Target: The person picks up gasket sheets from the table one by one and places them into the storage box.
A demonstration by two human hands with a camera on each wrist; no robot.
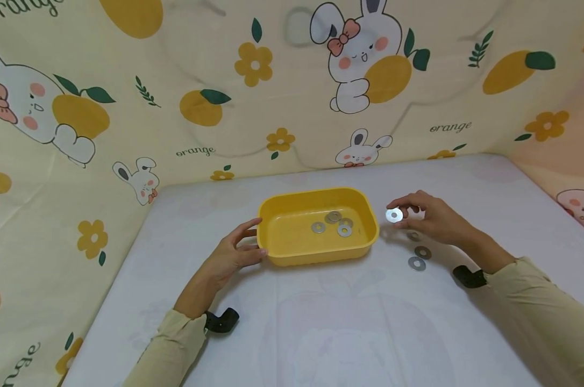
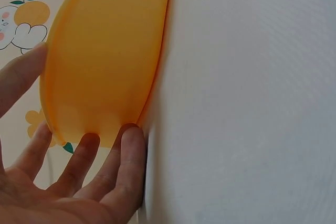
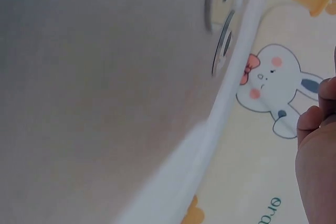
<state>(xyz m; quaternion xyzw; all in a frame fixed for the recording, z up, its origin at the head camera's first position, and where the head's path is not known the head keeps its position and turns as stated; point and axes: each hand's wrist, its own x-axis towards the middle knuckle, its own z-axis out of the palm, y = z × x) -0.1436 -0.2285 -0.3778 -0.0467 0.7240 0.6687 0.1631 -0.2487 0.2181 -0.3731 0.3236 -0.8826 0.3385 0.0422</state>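
A shallow yellow plastic tray sits on the white table with several flat metal washers in its right half. My left hand grips the tray's left end, fingers and thumb spread along its rim and wall. The left wrist view shows the fingertips against the yellow wall. To the right of the tray, my right hand pinches one shiny washer between thumb and fingers, above the table. Below that hand lie more washers. Only part of the right hand shows in the right wrist view, without the pinched washer.
The white-covered table runs up to a cream cloth backdrop printed with rabbits and oranges. Each wrist carries a black camera mount. Loose washers stand near the tray's right side in the right wrist view.
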